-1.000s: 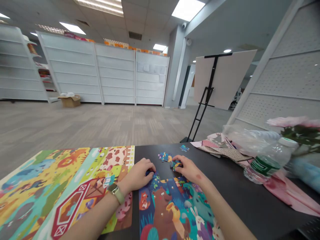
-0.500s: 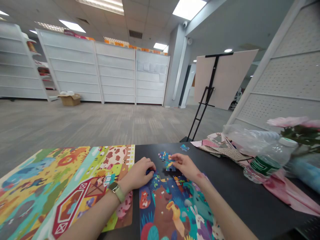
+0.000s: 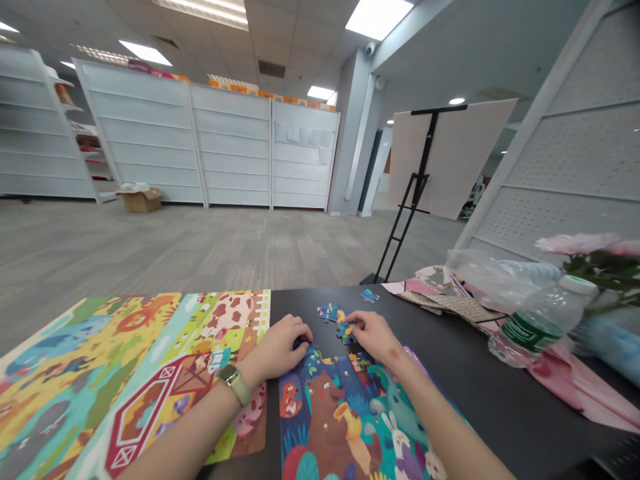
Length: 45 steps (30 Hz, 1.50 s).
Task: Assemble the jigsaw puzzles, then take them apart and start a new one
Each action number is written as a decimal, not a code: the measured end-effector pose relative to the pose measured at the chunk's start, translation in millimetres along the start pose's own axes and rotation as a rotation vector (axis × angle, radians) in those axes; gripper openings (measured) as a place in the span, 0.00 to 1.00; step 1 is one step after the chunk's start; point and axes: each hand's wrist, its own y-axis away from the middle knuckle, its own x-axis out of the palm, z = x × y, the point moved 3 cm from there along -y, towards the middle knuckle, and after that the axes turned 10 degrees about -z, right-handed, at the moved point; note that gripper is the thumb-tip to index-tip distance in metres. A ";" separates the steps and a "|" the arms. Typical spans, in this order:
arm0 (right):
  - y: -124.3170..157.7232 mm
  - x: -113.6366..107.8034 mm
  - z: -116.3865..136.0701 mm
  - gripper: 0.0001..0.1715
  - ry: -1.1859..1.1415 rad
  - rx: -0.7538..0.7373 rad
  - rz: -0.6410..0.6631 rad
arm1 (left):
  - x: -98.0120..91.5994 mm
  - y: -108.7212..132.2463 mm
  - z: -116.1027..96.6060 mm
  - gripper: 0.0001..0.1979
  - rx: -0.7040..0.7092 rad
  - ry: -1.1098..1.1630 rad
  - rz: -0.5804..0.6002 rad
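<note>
Blue-printed cardboard of a part-built jigsaw puzzle (image 3: 340, 420) is spread across the near edge of the black table (image 3: 480, 380), with a bear and a rabbit shown on it. Just beside it on the left, a farm-printed puzzle board (image 3: 115, 380) is laid flat. A pale-strapped watch (image 3: 231, 377) is worn on the left wrist. The left hand (image 3: 277, 348) is rested at the puzzle's upper edge, its fingers (image 3: 300, 332) curled down over a dark blue spot; whether anything is gripped there cannot be told. The right hand (image 3: 375, 337) is held just beyond, its fingers (image 3: 356, 321) drawn narrow over a loose puzzle piece (image 3: 346, 333), though a firm grip cannot be confirmed. Such pieces are judged light, thin and fairly stiff, and are best taken by their edges between fingertip and thumb.

A small joined cluster of pieces (image 3: 329, 312) is lying just past those fingers, and a single piece (image 3: 370, 295) is lying near the table's far edge. Toward the right corner, a plastic water bottle (image 3: 530, 331) is lying on a pink cloth (image 3: 585, 383), near a crumpled plastic bag (image 3: 500, 270) and pink flowers (image 3: 575, 243). Farther off, a black easel (image 3: 415, 193) is stood on the carpet, and a cardboard box (image 3: 140, 200) is placed before white shelving (image 3: 150, 147).
</note>
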 end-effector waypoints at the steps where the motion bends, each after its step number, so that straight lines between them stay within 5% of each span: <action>1: -1.1 -4.7 -3.8 0.17 0.052 0.005 -0.026 | -0.1 0.0 0.1 0.07 0.000 0.002 0.000; 8: -11.9 -20.5 -2.3 0.23 0.188 -0.043 -0.074 | 0.4 0.3 0.2 0.08 0.003 0.003 -0.010; 15: -28.9 4.9 7.5 0.19 0.174 -0.063 0.007 | -1.1 -0.3 -1.0 0.08 0.005 -0.001 -0.024; 22: -33.2 6.2 -3.8 0.26 0.072 0.011 -0.115 | -1.4 -0.7 -0.7 0.07 0.003 -0.005 -0.023; 26: -36.8 -6.0 -6.8 0.22 -0.077 0.006 -0.156 | -1.0 -0.8 -0.8 0.07 0.000 -0.006 -0.013; 33: -19.5 0.4 11.3 0.25 -0.314 -0.067 0.097 | -0.7 -0.2 -0.5 0.08 -0.002 -0.007 0.001; 37: -4.7 18.9 28.0 0.17 -0.323 -0.131 0.250 | 0.2 -0.5 -0.3 0.09 -0.006 -0.020 0.013; 45: 4.1 19.7 44.4 0.18 -0.231 -0.221 0.259 | -1.3 -0.5 -1.9 0.10 0.021 -0.002 0.024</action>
